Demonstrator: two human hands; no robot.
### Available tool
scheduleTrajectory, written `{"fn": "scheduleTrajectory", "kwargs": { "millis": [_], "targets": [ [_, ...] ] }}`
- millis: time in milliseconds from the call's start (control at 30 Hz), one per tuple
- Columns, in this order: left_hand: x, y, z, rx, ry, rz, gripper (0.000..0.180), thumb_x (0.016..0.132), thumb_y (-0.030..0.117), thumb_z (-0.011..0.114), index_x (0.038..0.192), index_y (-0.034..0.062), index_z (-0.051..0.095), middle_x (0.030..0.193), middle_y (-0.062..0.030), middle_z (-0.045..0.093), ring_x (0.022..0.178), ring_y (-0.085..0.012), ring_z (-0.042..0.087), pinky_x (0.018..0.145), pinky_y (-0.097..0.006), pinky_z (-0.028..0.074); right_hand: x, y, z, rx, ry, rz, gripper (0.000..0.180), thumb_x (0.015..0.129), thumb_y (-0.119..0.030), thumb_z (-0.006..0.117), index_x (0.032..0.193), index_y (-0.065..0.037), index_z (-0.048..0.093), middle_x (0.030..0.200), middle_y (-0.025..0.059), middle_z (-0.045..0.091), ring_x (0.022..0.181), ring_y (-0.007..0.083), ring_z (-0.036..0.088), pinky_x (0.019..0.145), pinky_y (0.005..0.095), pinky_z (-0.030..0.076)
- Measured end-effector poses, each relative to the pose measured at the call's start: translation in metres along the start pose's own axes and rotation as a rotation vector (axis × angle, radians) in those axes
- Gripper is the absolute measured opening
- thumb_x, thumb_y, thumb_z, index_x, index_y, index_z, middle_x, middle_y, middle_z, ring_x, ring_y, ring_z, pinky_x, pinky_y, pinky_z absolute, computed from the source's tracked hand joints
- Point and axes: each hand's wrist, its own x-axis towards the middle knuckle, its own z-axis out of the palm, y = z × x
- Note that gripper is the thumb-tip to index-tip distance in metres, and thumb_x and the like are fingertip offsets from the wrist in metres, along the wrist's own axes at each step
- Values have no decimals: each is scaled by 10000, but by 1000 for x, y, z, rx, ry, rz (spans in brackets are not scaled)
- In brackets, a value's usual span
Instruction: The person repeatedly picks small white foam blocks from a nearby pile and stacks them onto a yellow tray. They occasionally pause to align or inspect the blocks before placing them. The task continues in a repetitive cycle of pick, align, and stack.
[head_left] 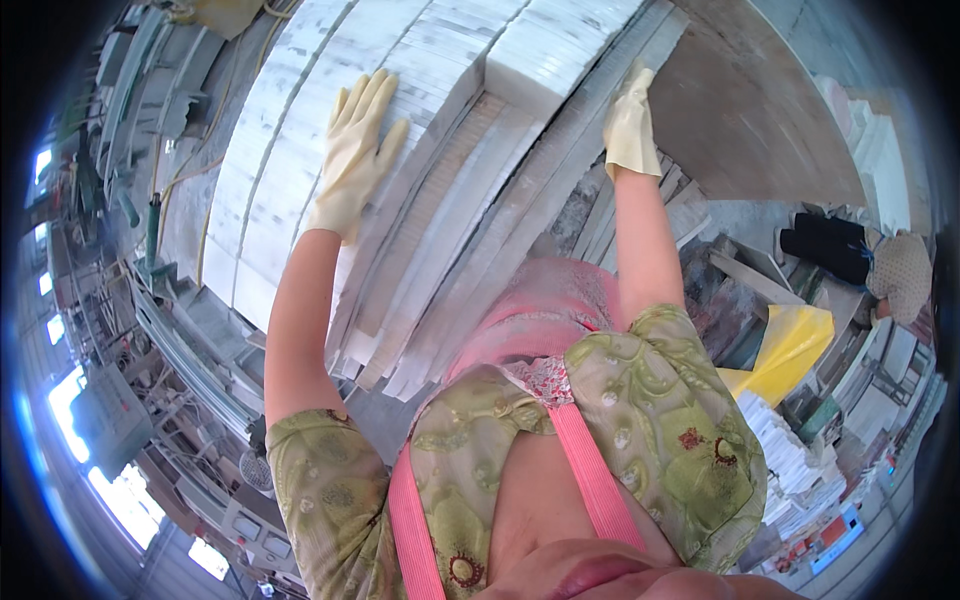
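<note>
My left hand point(362, 150), in a cream rubber glove, lies flat with its fingers stretched out on the top of a large stack of white, grey-streaked strips point(430, 70). The thumb stands apart from the fingers. My right hand point(632, 120), gloved the same way, rests against the long grey outer slab point(560, 165) along the stack's right side. Its fingers look extended, though seen edge-on and partly hidden. Between the hands, a stepped recess exposes lower layers of pale boards point(450, 190). Neither hand visibly holds anything loose.
A broad brown-grey panel point(755, 110) stands right of the stack. Yellow plastic sheeting point(790, 345), dark cloth point(825, 248) and white stacked pieces point(790, 450) lie at the right. Metal rails point(190, 340) and a hose point(205, 225) run along the left.
</note>
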Motion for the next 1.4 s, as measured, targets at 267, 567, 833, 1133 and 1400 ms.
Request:
{"fn": "scheduleTrajectory", "kwargs": {
  "millis": [267,567,833,1133,1400],
  "targets": [
    [2,-3,2,34,-19,13,511,1042,290,541,1493,55,489,1563,-173,462,1514,-332,326,1279,-442,190,113,15,-12,99,44,-29,786,1039,-553,233,1641,-58,135,1711,153,122,1574,280,123,1267,401,106],
    [5,7,-1,21,-17,6,499,1030,276,562,1469,43,520,1540,-158,496,1498,-337,357,1271,-442,207,111,14,-37,-140,-39,-174,799,964,-440,383,1636,-67,164,1681,182,183,1546,321,187,1259,419,154],
    [-7,-36,25,44,72,140,521,1036,330,557,1479,58,510,1535,-168,500,1489,-350,374,1265,-436,206,153,36,-37,-435,3,-402,845,898,-341,515,1631,-75,190,1655,208,237,1521,356,244,1252,435,196],
    [3,7,5,1357,390,696,418,1004,306,560,1339,65,625,1398,-156,621,1353,-336,526,1186,-441,345,-226,354,-275,-966,212,-402,929,823,-229,665,1625,-85,219,1625,237,298,1493,396,309,1244,453,245],
    [-88,155,10,567,465,763,259,933,235,580,1100,91,716,988,-117,738,988,-312,689,904,-457,531,-871,572,-295,-1022,292,1109,631,965,-439,556,1432,-16,516,1362,252,579,1268,399,544,1085,482,427]
  ]
}}
